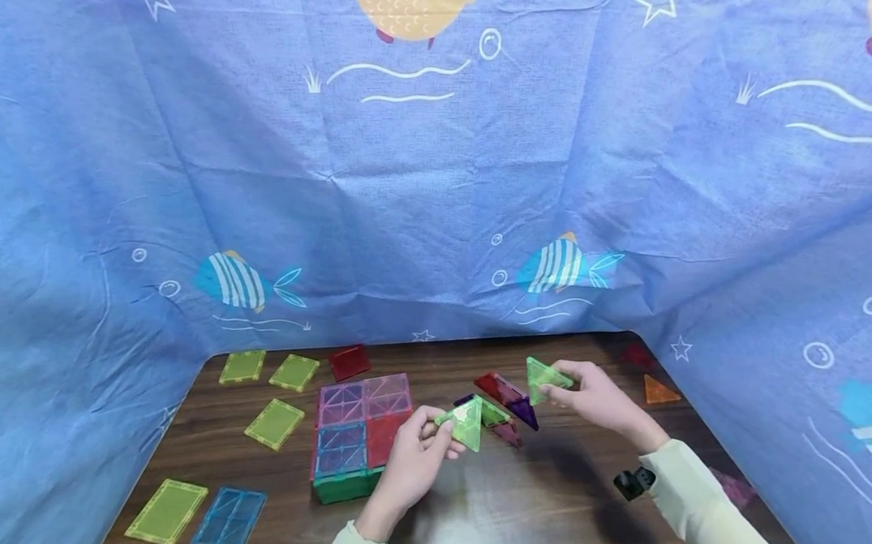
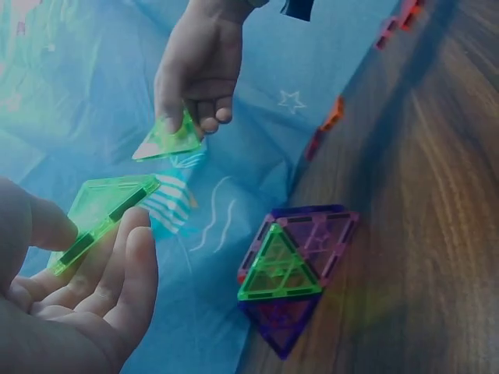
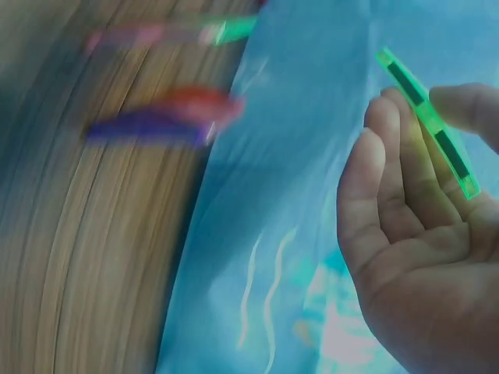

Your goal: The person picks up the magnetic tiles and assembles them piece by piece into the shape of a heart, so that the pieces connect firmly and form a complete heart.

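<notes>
My left hand (image 1: 415, 458) pinches a translucent green triangular magnetic tile (image 1: 464, 423) between thumb and fingers, raised above the table. Farther right, my right hand (image 1: 597, 395) pinches another green triangular tile (image 1: 546, 378), which the right wrist view shows edge-on. Between and behind the hands, a cluster of triangular tiles lies on the table: a red one (image 1: 495, 384), a purple one (image 1: 525, 412), a green one (image 2: 279, 269) and a pinkish one (image 1: 508, 432). Left of my left hand stands a box of square tiles (image 1: 342, 445) with pink, blue and red on top and green on its side.
Several yellow square tiles (image 1: 274, 423) and a blue rectangular tile (image 1: 229, 519) lie at the left. A dark red tile (image 1: 349, 361) lies behind the box. An orange triangle (image 1: 661, 390) and a pink tile (image 1: 733, 488) sit along the right edge. A blue patterned curtain (image 1: 440, 183) surrounds the table.
</notes>
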`<state>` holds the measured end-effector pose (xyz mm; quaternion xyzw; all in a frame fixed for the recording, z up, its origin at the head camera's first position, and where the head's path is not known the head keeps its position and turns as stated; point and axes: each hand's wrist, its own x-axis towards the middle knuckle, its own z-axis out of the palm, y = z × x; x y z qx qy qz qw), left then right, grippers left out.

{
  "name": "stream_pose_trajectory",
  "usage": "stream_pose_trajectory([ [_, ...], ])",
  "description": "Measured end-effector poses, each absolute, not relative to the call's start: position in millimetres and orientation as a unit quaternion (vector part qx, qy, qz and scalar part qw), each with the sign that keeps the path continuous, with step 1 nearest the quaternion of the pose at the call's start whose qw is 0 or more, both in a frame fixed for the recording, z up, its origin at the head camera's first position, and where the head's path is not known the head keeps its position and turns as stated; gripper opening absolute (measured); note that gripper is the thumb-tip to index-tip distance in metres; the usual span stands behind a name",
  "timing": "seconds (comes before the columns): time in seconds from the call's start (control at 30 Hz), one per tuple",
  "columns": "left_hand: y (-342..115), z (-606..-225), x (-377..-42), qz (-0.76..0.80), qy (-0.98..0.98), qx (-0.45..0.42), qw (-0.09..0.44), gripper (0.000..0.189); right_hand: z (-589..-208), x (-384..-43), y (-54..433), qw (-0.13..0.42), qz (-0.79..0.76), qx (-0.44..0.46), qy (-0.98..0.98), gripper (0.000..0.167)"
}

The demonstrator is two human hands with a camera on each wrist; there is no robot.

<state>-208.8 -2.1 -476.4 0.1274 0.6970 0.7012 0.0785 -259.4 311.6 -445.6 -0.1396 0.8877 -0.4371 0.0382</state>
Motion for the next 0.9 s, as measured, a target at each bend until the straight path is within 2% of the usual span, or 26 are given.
stream_pose_trajectory([
  [0.27, -3, -473, -210, 0.728, 0.675, 0.104, 0.061, 0.023, -443, -246, 262, 0.104, -0.479, -0.228, 0.842, 0.014],
  [0.43, -4, -473, -209, 0.737, 0.663, 0.102, 0.079, 0.025, -447, -240, 241, 0.155, -0.521, -0.267, 0.796, 0.013],
  [0.7, -9, -476, -210, 0.721, 0.674, 0.116, 0.108, 0.020, -448, -238, 235, 0.148, -0.522, -0.257, 0.800, 0.013],
  [0.9, -9, -478, -211, 0.728, 0.669, 0.112, 0.106, 0.019, -450, -239, 236, 0.168, -0.514, -0.263, 0.799, 0.013],
])
